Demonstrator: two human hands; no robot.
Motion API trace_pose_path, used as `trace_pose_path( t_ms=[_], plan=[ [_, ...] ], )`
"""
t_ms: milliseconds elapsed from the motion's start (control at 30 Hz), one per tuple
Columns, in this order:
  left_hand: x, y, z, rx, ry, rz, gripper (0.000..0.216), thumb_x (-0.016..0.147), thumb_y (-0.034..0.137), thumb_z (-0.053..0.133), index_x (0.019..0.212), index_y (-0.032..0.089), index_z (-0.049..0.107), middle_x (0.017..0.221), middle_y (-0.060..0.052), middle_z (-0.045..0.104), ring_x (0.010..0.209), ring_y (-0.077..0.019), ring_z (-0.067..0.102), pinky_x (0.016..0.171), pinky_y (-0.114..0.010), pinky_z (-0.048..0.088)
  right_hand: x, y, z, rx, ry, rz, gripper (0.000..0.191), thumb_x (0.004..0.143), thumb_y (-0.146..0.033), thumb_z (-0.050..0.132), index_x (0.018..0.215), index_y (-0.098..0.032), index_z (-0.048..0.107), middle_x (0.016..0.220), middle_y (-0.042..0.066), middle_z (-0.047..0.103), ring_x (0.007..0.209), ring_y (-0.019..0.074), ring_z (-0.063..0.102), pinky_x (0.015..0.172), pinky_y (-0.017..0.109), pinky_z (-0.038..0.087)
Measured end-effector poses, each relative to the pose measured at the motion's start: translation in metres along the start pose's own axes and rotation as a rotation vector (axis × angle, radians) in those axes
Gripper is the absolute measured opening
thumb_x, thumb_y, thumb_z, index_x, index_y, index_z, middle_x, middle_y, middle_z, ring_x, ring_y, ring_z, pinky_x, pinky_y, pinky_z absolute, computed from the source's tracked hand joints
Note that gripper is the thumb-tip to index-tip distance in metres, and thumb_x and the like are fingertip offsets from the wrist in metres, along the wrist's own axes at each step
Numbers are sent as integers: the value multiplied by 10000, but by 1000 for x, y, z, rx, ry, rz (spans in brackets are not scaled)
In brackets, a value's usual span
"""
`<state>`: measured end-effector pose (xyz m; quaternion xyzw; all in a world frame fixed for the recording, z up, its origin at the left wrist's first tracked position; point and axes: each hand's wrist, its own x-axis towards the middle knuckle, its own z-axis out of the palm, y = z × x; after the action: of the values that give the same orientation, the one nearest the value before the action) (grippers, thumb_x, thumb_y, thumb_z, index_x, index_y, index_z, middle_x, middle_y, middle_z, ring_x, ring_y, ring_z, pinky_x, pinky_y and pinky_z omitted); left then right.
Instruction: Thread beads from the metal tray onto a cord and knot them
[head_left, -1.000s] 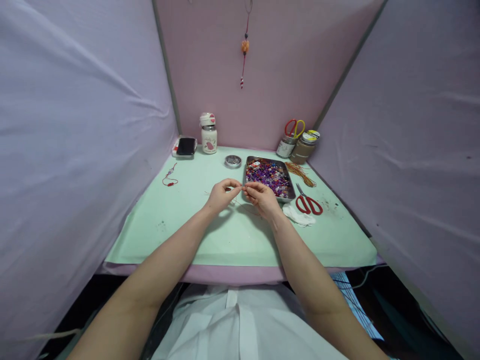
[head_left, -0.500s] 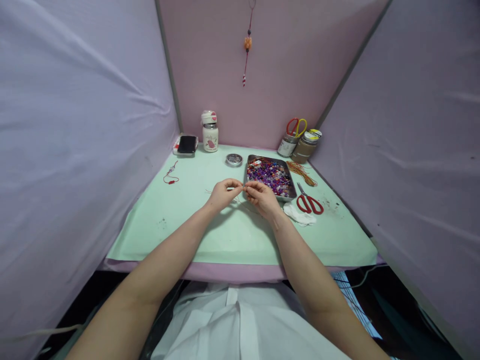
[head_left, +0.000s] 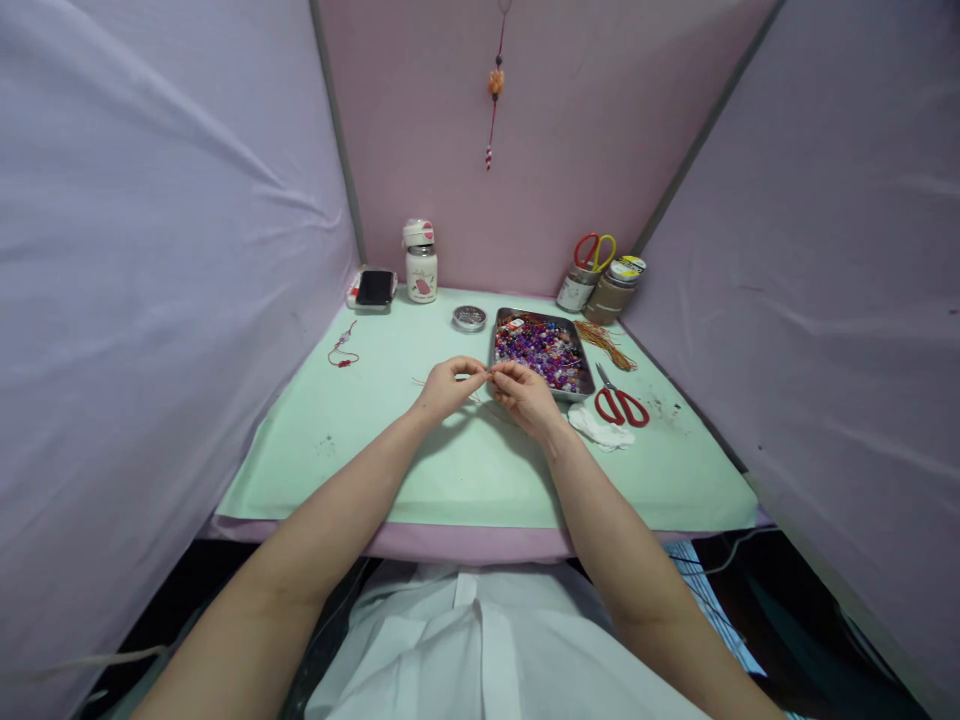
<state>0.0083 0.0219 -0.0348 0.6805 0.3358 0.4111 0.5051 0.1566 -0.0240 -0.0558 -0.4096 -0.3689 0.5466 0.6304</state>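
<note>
Fingertip to fingertip, my left hand and my right hand meet just above the table, by the near left corner of a metal tray. Both hands are closed in a pinch on a thin, pale cord, whose loose ends trail below and left of the fingers. Anything small between the fingertips is too tiny to make out. Purple, red and clear beads fill the tray. Right of my right hand lies a crumpled white tissue, with red-handled scissors beside it.
A round tin stands behind my hands. Farther back are a white bottle and a phone. A red beaded string lies left. Orange cords and two jars are at the right. A beaded charm hangs on the back wall.
Hardly anything differs. Both hands keep their pinch at the same spot, and the whole view has shifted very slightly.
</note>
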Motion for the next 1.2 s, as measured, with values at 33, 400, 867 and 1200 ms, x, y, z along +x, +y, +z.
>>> trace_pose_path(
  t_ms=[33,400,867,1200],
  plan=[
    [0,0,0,1,0,-1,151,705,322,638,689,172,628,831,-63,664,879,-181,610,829,-342,492,0,0,0,0,2,3,303,571,-345,843,778,-203,674,765,-11,649,664,86,522,623,234,404],
    [0,-3,-1,10,4,-14,155,708,327,633,719,172,645,855,-69,668,855,-183,612,789,-342,501,-1,1,0,-24,1,-1,295,583,-346,832,782,-202,668,782,1,657,671,101,520,628,246,405],
    [1,-6,-2,34,6,-20,156,717,322,625,727,168,650,867,-72,669,853,-184,615,780,-342,507,-3,-2,4,-24,19,5,315,546,-349,846,755,-196,668,748,-12,635,641,85,501,612,234,400],
    [0,-2,-1,33,6,-19,144,704,319,632,690,176,633,837,-66,669,850,-187,610,789,-349,510,-2,0,3,-89,27,-32,308,572,-377,822,762,-200,656,698,-18,594,609,90,483,598,248,392]
  ],
)
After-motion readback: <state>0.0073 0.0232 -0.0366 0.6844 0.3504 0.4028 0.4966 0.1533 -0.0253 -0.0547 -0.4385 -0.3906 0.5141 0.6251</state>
